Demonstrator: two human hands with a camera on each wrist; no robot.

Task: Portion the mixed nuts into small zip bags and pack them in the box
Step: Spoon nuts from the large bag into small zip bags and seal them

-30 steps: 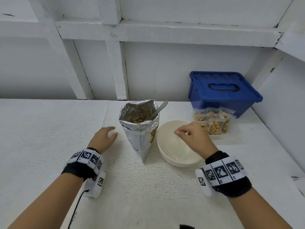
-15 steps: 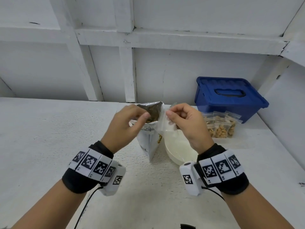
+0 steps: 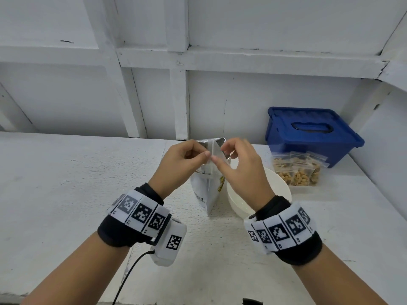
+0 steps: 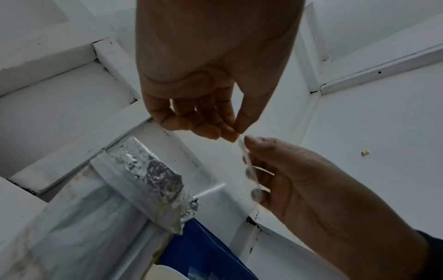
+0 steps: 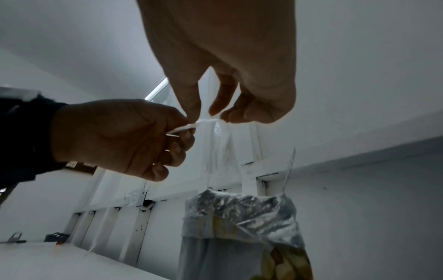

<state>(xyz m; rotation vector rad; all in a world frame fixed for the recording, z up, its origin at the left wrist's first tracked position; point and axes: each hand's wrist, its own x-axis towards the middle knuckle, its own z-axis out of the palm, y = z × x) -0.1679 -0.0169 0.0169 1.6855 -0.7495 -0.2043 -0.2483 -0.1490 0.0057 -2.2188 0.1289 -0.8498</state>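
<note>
Two hands meet above the table [image 3: 66,183], pinching the top edge of one empty clear zip bag [image 3: 212,159] between them. The left hand [image 3: 180,166] holds its side of the rim between thumb and fingertips, the other fingers curled in; the right hand [image 3: 242,170] pinches the opposite side with thumb and forefinger, its remaining fingers bent loosely. In the left wrist view the bag [image 4: 249,170] shows edge-on, a thin clear strip running from the left hand [image 4: 203,75] down along the fingertips of the right hand [image 4: 323,199]. In the right wrist view the rim is a white line between the left hand [image 5: 120,138] and the right hand [image 5: 227,66], and the bag [image 5: 239,155] hangs below it, see-through. Straight behind and under the held bag stands the open foil pouch [image 3: 207,190], upright on the table, its silver mouth showing above the fingers. Just right of the pouch sits a white bowl [image 3: 279,190], partly hidden by the right wrist. Farther right, three filled bags [image 3: 296,172] of nuts lean against the front of a blue box [image 3: 308,133], whose lid is on, near the wall.
</note>
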